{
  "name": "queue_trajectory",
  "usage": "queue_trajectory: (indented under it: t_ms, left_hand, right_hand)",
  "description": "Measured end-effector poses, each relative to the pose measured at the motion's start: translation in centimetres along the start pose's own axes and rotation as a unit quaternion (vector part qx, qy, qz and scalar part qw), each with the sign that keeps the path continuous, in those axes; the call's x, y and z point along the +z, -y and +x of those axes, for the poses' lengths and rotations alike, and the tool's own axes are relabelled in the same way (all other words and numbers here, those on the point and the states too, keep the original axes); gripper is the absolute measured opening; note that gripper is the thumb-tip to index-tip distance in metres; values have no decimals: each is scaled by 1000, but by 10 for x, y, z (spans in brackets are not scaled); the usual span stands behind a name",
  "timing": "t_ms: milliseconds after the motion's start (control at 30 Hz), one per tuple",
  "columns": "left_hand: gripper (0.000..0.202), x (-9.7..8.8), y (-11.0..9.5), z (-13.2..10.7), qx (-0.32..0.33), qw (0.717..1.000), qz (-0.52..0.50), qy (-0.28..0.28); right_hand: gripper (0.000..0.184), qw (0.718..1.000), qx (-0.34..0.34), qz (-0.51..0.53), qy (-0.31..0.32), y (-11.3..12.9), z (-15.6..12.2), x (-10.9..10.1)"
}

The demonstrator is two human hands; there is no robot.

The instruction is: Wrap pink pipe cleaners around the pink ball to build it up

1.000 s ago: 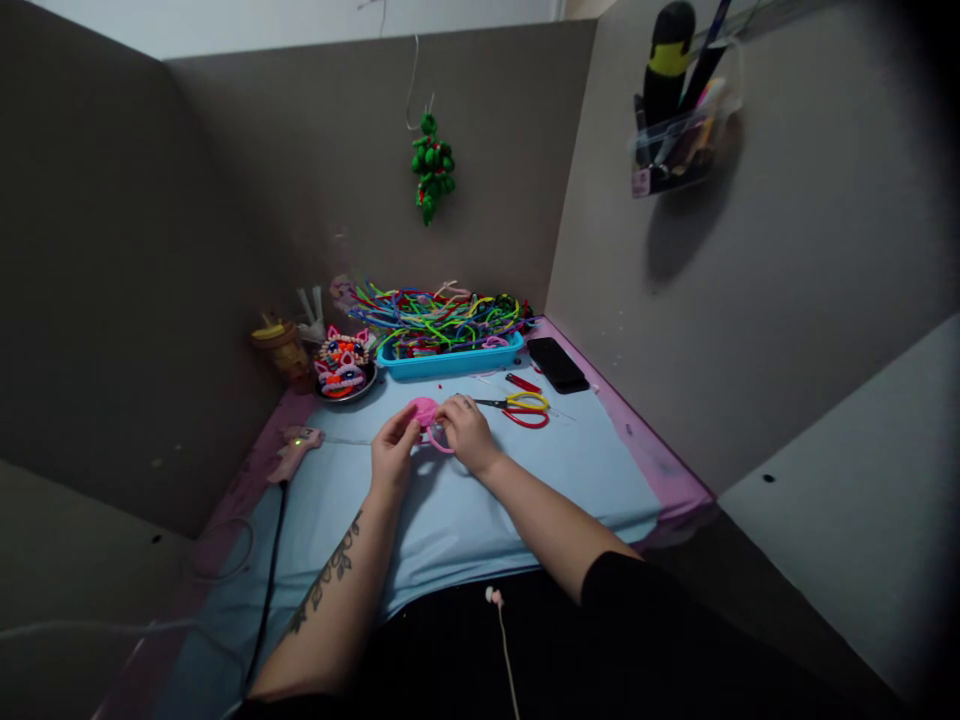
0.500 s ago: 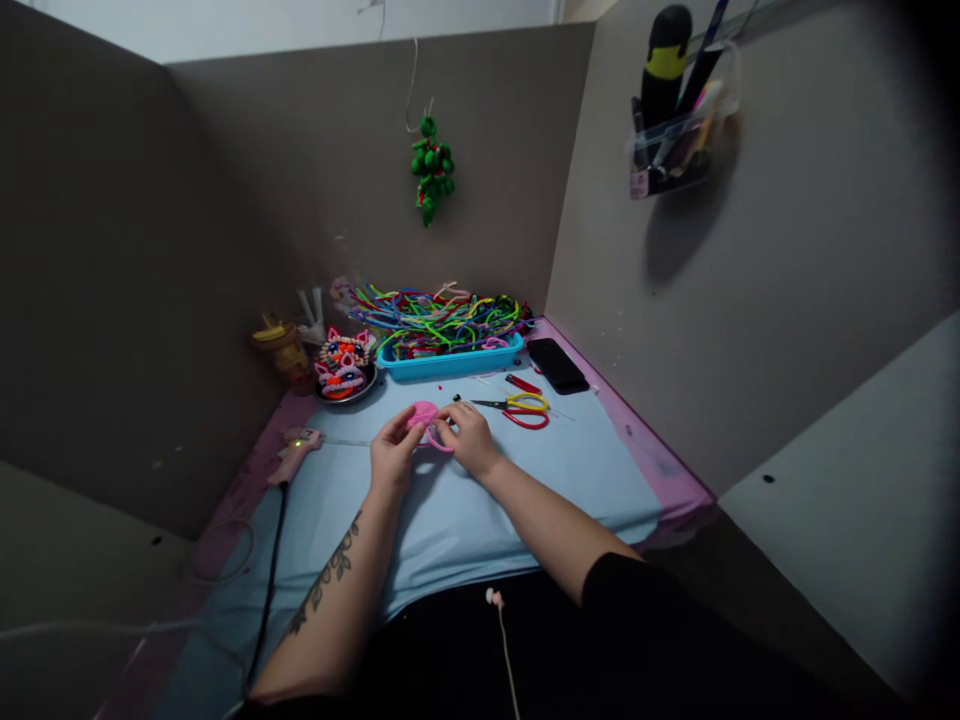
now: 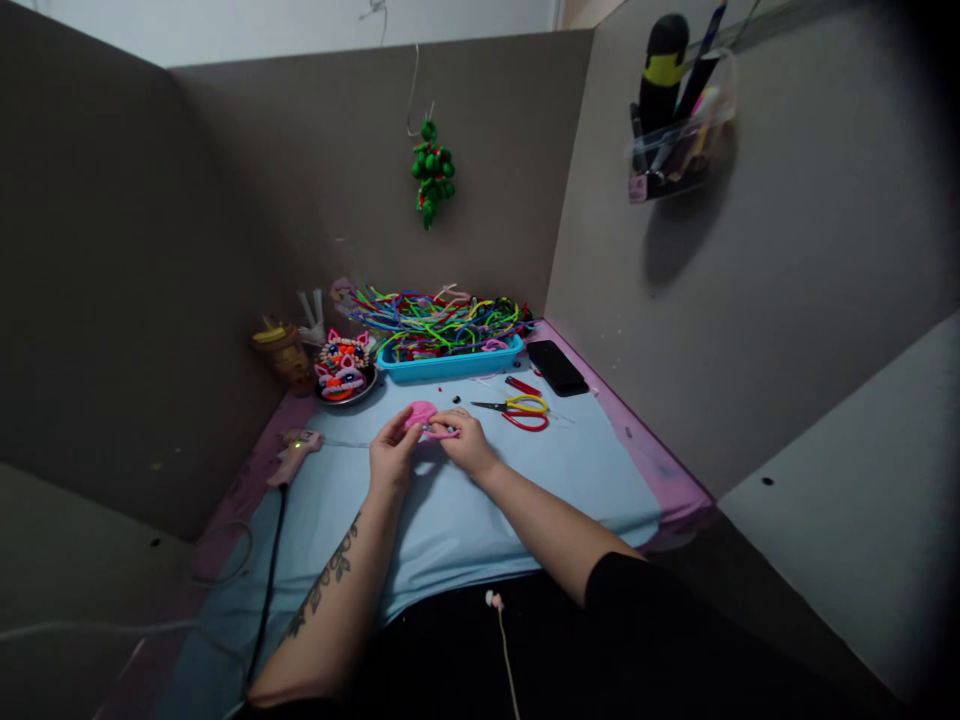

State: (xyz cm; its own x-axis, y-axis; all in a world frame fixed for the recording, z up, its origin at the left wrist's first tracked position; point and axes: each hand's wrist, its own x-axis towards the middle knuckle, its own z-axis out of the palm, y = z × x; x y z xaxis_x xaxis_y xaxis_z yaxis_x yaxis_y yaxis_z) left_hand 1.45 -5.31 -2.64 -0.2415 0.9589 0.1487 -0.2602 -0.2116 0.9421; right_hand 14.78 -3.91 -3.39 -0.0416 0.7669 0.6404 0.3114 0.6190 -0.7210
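Note:
My left hand (image 3: 391, 455) and my right hand (image 3: 469, 441) meet over the light blue mat (image 3: 465, 505), both with fingers pinched on a pink pipe-cleaner piece (image 3: 422, 414). Its round coiled part sits above my left fingertips, and a thin pink strand runs across to my right fingers. Both forearms rest on the mat.
Behind the hands stand a blue tray (image 3: 450, 361) heaped with coloured pipe cleaners, scissors with yellow and red handles (image 3: 521, 409), a black phone (image 3: 556, 366), a dish with a colourful craft figure (image 3: 342, 367) and a pink glue gun (image 3: 294, 452) with its cord. Grey partition walls enclose three sides.
The loose pink loop below my right hand has been drawn in; the strand now lies straight between my fingers. My right hand has shifted slightly left and down.

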Motion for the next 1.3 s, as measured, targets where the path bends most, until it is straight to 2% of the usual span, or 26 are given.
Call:
queue_trajectory:
  t_ms: [133, 267, 433, 500, 667, 767, 933, 1000, 1067, 1133, 1200, 1300]
  left_hand:
    - [49, 0, -2, 1, 10, 1000, 2, -14]
    - [49, -1, -3, 1, 28, 999, 12, -36]
    - [46, -1, -3, 0, 38, 997, 28, -53]
    - [45, -2, -1, 1, 34, 997, 30, -58]
    - [49, -6, 3, 7, -2, 997, -8, -83]
    - [53, -9, 5, 11, -29, 995, -45, -83]
    - [57, -12, 4, 13, -42, 993, -81, -76]
    - [58, -13, 3, 13, -44, 993, -84, -69]
    - [59, -12, 3, 11, -42, 994, -83, -60]
    - [60, -9, 2, 9, -37, 995, -78, -49]
    - [60, -4, 0, 5, -31, 997, -68, -35]
    - [62, 2, -2, 0, -23, 998, -52, -13]
  right_hand:
    - [16, 998, 18, 50, 28, -5, 1, 0]
    - [32, 988, 79, 123, 51, 3, 1, -2]
    - [12, 962, 166, 216, 31, 11, 0, 0]
    - [11, 952, 180, 246, 29, 7, 1, 1]
    - [24, 916, 211, 341, -20, -9, 11, -8]
    - [31, 897, 223, 379, -40, -11, 15, -15]
    - [57, 869, 220, 442, 15, 0, 14, -16]
    - [62, 890, 214, 401, 43, 3, 12, -13]
    - [55, 941, 186, 279, 46, 5, 9, -10]
    - [41, 984, 116, 135, 30, 7, 6, -8]
    - [30, 999, 38, 24, 7, 9, 3, -7]
    - [19, 998, -40, -58, 3, 9, 1, -7]
